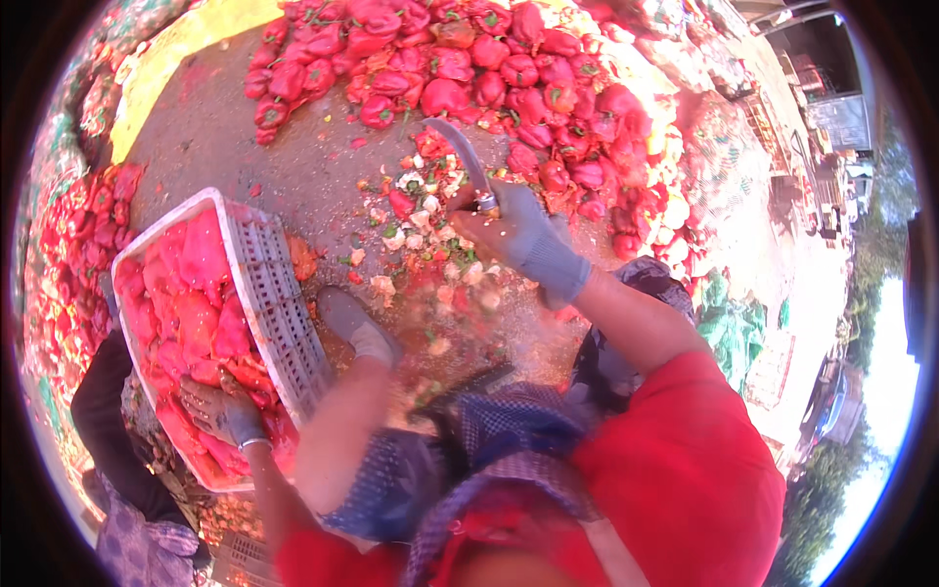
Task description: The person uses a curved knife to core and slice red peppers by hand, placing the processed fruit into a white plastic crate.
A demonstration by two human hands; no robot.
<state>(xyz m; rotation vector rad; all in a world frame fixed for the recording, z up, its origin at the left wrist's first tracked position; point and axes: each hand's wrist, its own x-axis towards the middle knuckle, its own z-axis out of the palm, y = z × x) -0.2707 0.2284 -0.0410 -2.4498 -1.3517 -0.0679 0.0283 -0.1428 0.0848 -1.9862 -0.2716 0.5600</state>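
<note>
My right hand [523,232], in a grey glove with bare fingertips, grips a curved knife [462,147] by its handle. The blade points up and away, over the ground near scattered pepper trimmings [425,220]. On the left, my left hand [223,406], gloved the same way, rests with its fingers spread on red peppers [201,318] inside a white plastic crate [279,293]. The crate is filled with these peppers, and its slatted side faces my leg. I cannot see any pepper held between the left fingers.
A large heap of red peppers [489,73] curves across the far side and right. More peppers [83,235] lie at the left, beside a person's dark sleeve [122,421]. Full mesh sacks [724,161] stand at the right. My shoe [347,315] is near the crate.
</note>
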